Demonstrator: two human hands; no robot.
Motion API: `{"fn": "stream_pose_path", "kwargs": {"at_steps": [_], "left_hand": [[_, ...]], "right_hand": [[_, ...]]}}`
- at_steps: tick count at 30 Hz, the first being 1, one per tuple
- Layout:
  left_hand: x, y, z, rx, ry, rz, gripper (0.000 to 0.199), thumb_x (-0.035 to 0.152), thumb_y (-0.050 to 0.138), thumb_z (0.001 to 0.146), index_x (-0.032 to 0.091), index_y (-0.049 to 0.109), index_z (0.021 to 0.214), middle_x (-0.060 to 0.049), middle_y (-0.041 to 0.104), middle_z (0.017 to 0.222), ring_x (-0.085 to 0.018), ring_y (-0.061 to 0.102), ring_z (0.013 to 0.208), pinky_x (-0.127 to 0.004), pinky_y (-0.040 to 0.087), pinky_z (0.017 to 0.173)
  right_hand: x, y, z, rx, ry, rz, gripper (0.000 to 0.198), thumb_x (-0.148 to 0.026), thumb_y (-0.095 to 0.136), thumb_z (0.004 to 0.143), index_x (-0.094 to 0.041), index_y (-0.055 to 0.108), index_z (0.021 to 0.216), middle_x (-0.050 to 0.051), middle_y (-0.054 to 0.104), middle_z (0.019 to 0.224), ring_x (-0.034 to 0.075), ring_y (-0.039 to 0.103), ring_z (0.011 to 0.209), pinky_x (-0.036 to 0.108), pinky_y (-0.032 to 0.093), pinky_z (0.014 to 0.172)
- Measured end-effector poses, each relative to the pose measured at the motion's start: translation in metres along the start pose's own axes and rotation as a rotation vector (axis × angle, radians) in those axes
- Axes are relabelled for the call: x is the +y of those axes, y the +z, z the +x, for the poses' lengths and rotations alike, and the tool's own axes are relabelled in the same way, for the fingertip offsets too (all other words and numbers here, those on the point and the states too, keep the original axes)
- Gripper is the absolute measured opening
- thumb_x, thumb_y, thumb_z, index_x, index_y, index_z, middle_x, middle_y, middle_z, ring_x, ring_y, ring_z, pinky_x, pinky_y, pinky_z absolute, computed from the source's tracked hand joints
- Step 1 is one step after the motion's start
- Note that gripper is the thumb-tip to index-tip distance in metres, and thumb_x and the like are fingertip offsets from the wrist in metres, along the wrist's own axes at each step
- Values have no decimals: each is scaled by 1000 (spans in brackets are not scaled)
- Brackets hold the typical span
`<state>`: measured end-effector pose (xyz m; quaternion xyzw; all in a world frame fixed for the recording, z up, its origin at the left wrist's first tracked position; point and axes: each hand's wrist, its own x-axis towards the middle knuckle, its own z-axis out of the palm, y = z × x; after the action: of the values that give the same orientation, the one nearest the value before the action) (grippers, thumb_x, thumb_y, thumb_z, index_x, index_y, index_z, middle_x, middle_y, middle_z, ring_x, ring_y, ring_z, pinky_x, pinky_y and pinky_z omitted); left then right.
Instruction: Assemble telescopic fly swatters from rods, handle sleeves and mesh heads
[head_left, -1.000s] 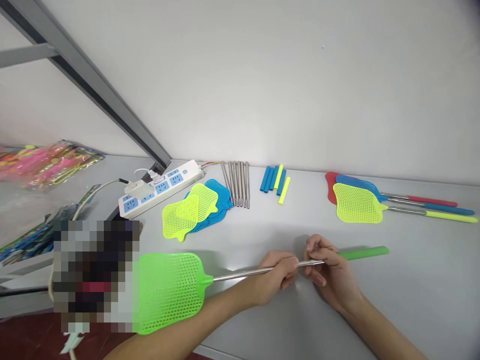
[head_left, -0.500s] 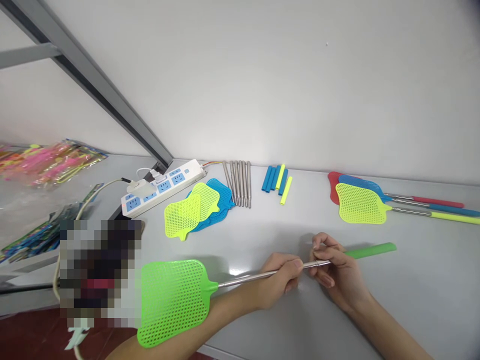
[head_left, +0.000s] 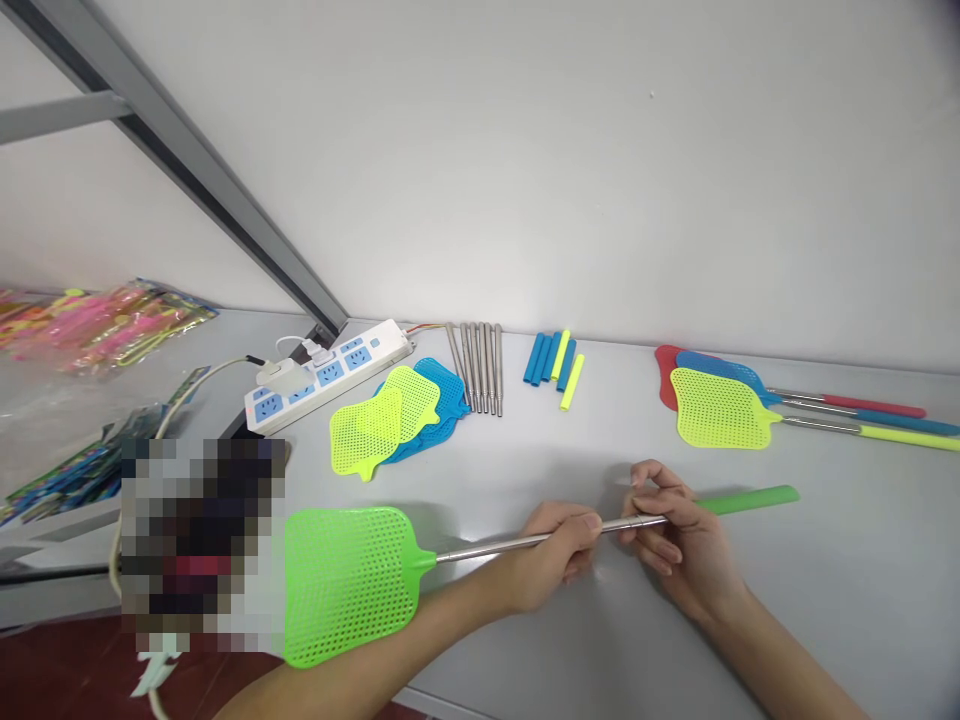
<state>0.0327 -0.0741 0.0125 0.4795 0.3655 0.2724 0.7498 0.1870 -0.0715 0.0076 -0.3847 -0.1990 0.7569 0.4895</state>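
Observation:
A green fly swatter (head_left: 349, 580) spans the front of the table, its mesh head at left and its green handle at right. My left hand (head_left: 559, 555) is closed around the swatter's metal rod near the middle. Closer to the handle, my right hand (head_left: 690, 545) curls its fingers around the rod, with the rod passing between them. Behind my hands lie loose yellow and blue swatter heads (head_left: 365, 432), several metal rods (head_left: 481, 370), and short blue and yellow handle sleeves (head_left: 566, 360).
Three complete swatters, the nearest yellow (head_left: 724, 408), lie at the right. A white power strip (head_left: 330, 378) with plugs and cables stands at the back left. Plastic-bagged goods (head_left: 97, 325) lie further left. A grey metal post (head_left: 217, 200) slants down behind the power strip.
The green swatter has turned slightly on its rod, its head rising a little. My right hand has shifted slightly right along with the handle. My left hand keeps its hold.

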Motion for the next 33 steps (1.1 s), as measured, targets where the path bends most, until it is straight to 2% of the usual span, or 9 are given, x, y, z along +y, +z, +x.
{"fn": "stream_pose_path", "kwargs": {"at_steps": [7,20,29,33], "left_hand": [[0,-1,0,10,-4,-11,33,27,31,81,17,30,50,5,27,45,-7,26,45,-23,23,45],[1,-6,0,3,14,29,34,29,31,82,17,29,51,5,27,46,-6,25,44,-23,21,45],[-4,-10,3,9,39,-52,32,27,33,81,17,27,51,6,24,45,-7,23,43,-23,19,43],[-5,-11,4,8,38,-69,33,28,34,81,17,27,51,7,22,45,-6,24,43,-23,19,43]], "right_hand": [[-5,-2,1,23,-21,1,11,-11,46,67,-20,46,73,1,55,46,0,16,26,13,14,26],[-14,-9,1,11,-55,-30,13,-10,44,67,-20,47,75,1,55,46,0,18,25,11,17,26],[-5,-10,6,32,-50,-10,9,-10,44,67,-19,44,65,3,57,46,1,20,24,15,16,27],[-4,-8,5,52,-3,-26,8,-11,43,68,-18,45,65,3,56,46,3,22,26,17,17,30]]}}
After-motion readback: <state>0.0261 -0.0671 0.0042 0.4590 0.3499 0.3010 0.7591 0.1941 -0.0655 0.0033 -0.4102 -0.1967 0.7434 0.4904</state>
